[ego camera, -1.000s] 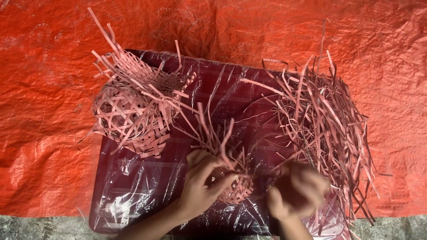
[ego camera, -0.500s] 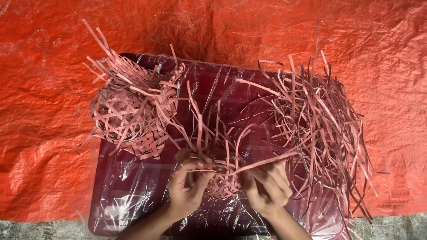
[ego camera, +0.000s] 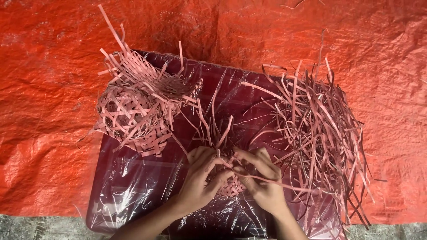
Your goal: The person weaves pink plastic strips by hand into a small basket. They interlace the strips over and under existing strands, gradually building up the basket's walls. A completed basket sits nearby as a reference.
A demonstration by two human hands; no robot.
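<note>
An orange tarpaulin [ego camera: 58,89] is covering the ground, with a strip of grey floor [ego camera: 40,226] showing along its near edge. A dark red board wrapped in clear plastic [ego camera: 133,186] is lying on the tarpaulin. Resting on the board are woven pink baskets [ego camera: 133,111] at the far left corner, a small woven piece [ego camera: 229,189] near the middle, and a loose pile of pink strips [ego camera: 320,133] spilling over the right edge.

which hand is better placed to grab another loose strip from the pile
Right, probably. The right hand sits beside the loose strip pile, with strips trailing past it. The left hand is on the small woven piece, farther from the pile.
</note>
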